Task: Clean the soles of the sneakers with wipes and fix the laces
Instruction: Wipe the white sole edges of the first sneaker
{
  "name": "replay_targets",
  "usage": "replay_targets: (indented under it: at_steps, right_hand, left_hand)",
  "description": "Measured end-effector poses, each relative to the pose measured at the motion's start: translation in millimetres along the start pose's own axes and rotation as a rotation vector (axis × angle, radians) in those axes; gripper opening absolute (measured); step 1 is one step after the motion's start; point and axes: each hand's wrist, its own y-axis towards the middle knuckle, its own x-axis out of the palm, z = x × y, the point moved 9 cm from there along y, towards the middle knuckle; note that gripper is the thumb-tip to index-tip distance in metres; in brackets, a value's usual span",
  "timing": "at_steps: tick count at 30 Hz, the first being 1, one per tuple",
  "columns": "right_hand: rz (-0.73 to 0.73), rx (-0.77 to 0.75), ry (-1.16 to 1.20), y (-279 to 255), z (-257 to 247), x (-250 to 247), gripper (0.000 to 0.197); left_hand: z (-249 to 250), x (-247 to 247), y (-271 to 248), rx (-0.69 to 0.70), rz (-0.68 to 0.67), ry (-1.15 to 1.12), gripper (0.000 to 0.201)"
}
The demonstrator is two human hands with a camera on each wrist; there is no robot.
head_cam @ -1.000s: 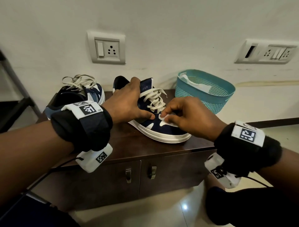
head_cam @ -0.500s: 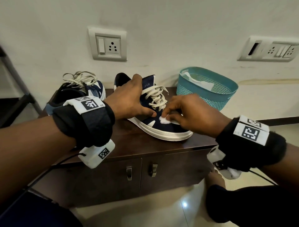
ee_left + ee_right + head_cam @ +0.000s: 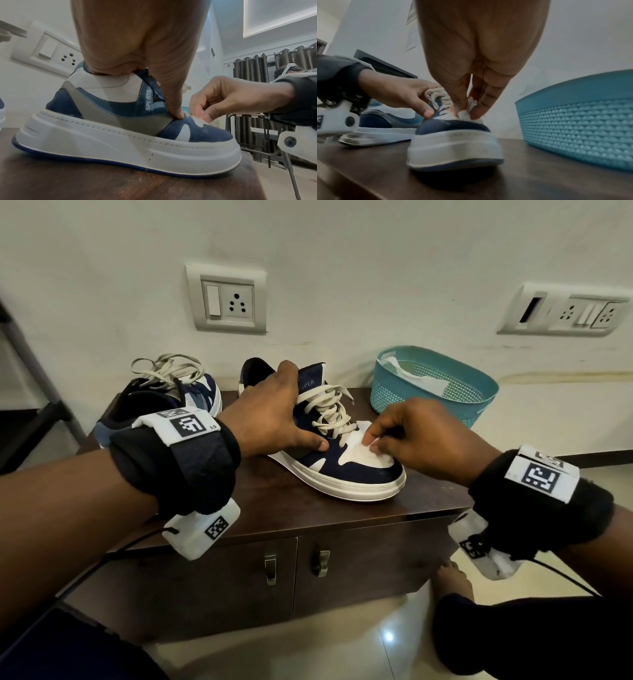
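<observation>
A navy and white sneaker point(image 3: 359, 470) with a thick white sole point(image 3: 120, 146) stands upright on the dark wooden cabinet point(image 3: 274, 501), toe toward me. My left hand point(image 3: 270, 419) grips its collar and side, thumb pressed on the upper point(image 3: 178, 115). My right hand point(image 3: 411, 436) pinches a white wipe point(image 3: 363, 450) against the toe panel below the cream laces point(image 3: 332, 412); the wipe point(image 3: 467, 113) bunches between thumb and fingers. A second sneaker point(image 3: 164, 402) with loose laces lies behind my left wrist.
A teal plastic basket point(image 3: 479, 395) with white wipes inside stands at the cabinet's back right, near the shoe's toe. Wall sockets point(image 3: 226, 299) sit above. The cabinet's front edge lies close under my wrists; tiled floor lies below.
My right hand has slid the wipe from the shoe's inner side toward the white toe panel. The left hand keeps its grip on the sneaker.
</observation>
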Motion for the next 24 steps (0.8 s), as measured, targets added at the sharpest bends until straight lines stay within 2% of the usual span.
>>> replay_targets:
  at_steps: [4, 10, 14, 21, 24]
  right_hand:
    - [-0.116, -0.089, 0.084, -9, -24, 12, 0.015]
    - [-0.024, 0.07, -0.096, 6, 24, -18, 0.016]
    - [0.088, 0.145, 0.045, 5, 32, -27, 0.014]
    - [-0.08, 0.055, 0.325, 2, -6, 7, 0.014]
    - [-0.047, 0.066, 0.262, 1, -8, 5, 0.018]
  left_hand:
    - [0, 0, -1, 0.006, 0.008, 0.001, 0.085]
    - [0, 0, -1, 0.002, 0.008, 0.003, 0.085]
    - [-1, 0, 0, 0.001, 0.006, 0.003, 0.085]
    - [0, -1, -2, 0.003, 0.008, 0.014, 0.087]
    - [0, -1, -2, 0.005, 0.007, 0.007, 0.087]
